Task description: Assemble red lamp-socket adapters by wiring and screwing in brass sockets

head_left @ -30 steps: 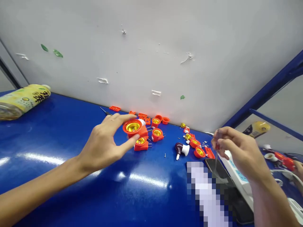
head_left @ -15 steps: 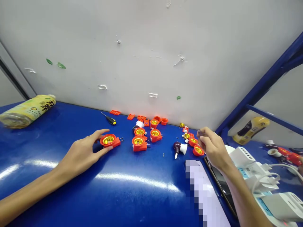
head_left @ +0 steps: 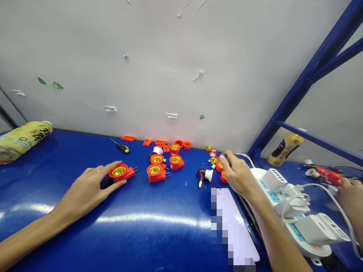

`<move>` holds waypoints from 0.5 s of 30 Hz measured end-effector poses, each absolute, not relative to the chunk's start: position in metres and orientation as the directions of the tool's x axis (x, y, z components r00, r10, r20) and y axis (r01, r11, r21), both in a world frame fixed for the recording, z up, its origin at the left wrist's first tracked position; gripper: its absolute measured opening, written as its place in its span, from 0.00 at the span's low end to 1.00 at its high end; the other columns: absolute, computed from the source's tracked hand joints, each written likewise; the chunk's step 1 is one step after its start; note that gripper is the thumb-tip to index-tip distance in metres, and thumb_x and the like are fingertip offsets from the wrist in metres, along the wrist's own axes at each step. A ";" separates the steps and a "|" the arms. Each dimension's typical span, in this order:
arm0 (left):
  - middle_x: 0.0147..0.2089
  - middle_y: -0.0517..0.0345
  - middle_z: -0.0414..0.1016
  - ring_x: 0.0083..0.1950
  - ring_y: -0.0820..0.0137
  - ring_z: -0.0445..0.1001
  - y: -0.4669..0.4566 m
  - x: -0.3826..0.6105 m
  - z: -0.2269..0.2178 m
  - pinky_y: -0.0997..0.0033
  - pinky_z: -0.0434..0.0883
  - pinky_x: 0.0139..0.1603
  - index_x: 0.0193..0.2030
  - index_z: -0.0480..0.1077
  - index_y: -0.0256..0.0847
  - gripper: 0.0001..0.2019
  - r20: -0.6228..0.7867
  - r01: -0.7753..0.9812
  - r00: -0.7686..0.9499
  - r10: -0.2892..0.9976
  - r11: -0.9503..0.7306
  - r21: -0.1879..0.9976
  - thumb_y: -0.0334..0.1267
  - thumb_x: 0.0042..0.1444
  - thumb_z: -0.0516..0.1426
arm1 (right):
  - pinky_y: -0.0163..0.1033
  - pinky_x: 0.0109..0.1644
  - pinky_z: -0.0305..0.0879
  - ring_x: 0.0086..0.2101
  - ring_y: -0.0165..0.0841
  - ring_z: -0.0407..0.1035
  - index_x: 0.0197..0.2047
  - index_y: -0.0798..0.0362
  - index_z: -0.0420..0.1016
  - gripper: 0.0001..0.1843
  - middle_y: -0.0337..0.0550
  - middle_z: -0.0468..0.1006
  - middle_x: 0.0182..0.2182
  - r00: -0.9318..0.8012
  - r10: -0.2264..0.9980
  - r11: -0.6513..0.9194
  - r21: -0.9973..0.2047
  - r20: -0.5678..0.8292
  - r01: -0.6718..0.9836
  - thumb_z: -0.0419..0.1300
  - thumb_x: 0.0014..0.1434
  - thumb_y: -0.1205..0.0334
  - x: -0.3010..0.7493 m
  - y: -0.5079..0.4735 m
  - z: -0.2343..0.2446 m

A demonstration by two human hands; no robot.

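Head view: my left hand [head_left: 85, 187] rests on the blue tabletop [head_left: 59, 234] with its fingers [head_left: 112, 167] curved and spread apart around a red lamp holder [head_left: 120, 173], the thumb side touching its near edge. The holder sits on the table, brass socket upward and two pins pointing right, just left of a cluster of similar red holders [head_left: 156, 170]. My right hand [head_left: 239, 176] is beside a dark-and-white plug body [head_left: 204, 175], its fingertips [head_left: 227, 161] pressed together on a small dark piece [head_left: 225, 156]. That piece is mostly hidden by the fingers, so I cannot identify it. A phone [head_left: 232, 226] lies below, partly pixelated. A white power strip [head_left: 307, 245] lies at right, and a co-worker's hand [head_left: 351, 198] is cut off by the frame edge near red parts [head_left: 329, 177]. Compared with the earlier frame, the left hand and holder sit in about the same place on the table, while more of the power strip now shows.
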State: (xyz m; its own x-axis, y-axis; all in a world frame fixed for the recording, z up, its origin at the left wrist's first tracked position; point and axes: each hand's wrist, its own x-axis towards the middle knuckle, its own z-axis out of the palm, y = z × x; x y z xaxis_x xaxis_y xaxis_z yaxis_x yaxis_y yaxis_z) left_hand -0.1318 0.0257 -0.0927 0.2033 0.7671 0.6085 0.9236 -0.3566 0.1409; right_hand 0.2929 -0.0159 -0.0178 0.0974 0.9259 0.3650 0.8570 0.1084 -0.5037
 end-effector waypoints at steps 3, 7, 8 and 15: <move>0.50 0.54 0.82 0.48 0.54 0.78 0.021 -0.129 -0.089 0.59 0.72 0.53 0.69 0.67 0.47 0.26 0.590 0.936 0.219 0.777 -0.338 0.097 0.52 0.67 0.56 | 0.38 0.36 0.64 0.28 0.30 0.67 0.40 0.52 0.71 0.20 0.34 0.71 0.27 0.097 0.926 0.104 -0.495 0.365 0.863 0.50 0.75 0.46 0.294 -0.017 -0.018; 0.65 0.53 0.76 0.61 0.54 0.76 0.016 -0.126 -0.086 0.53 0.67 0.65 0.57 0.76 0.51 0.16 0.715 0.885 0.287 0.638 -0.462 0.057 0.48 0.65 0.56 | 0.38 0.34 0.58 0.27 0.32 0.66 0.38 0.49 0.67 0.19 0.35 0.71 0.26 0.086 0.925 0.110 -0.477 0.370 0.872 0.47 0.75 0.47 0.292 -0.020 -0.018; 0.65 0.53 0.76 0.61 0.54 0.76 0.015 -0.126 -0.085 0.52 0.67 0.64 0.51 0.78 0.50 0.13 0.722 0.879 0.303 0.623 -0.476 0.042 0.47 0.65 0.57 | 0.39 0.34 0.56 0.27 0.34 0.67 0.37 0.48 0.66 0.19 0.37 0.72 0.26 0.084 0.925 0.110 -0.473 0.371 0.874 0.46 0.74 0.47 0.292 -0.020 -0.018; 0.62 0.53 0.79 0.59 0.53 0.76 0.015 -0.127 -0.082 0.49 0.69 0.59 0.43 0.80 0.50 0.10 0.651 0.903 0.316 0.690 -0.430 0.018 0.44 0.65 0.56 | 0.39 0.34 0.53 0.28 0.38 0.69 0.36 0.46 0.64 0.18 0.40 0.76 0.26 0.085 0.931 0.094 -0.458 0.356 0.884 0.45 0.72 0.46 0.287 -0.021 -0.020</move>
